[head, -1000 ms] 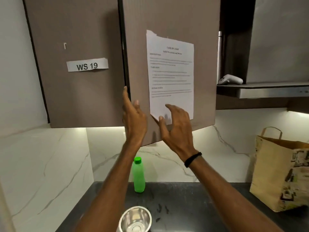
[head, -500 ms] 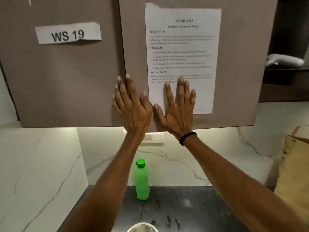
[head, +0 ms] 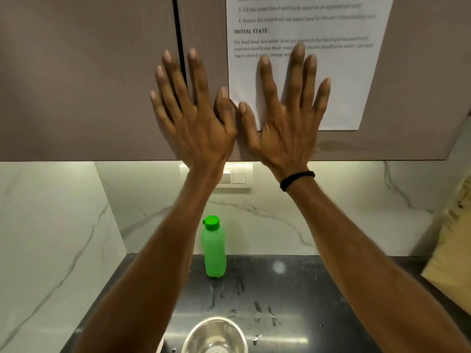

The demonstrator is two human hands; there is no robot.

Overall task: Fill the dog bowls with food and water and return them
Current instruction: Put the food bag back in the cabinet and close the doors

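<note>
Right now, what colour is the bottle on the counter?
Bright green, cap included; the bottle shows in the head view, standing upright between the forearms.

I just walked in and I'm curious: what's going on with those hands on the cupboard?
A person presses both hands flat against the wall cupboard. The left hand lies across the gap between the two doors; the right hand partly covers a printed sheet stuck there. Below, a capped green bottle stands on the dark counter, with a steel bowl nearer. Neither is being touched.

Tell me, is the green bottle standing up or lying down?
Standing up. The green bottle stands upright on the dark counter, with its cap at the top.
</note>
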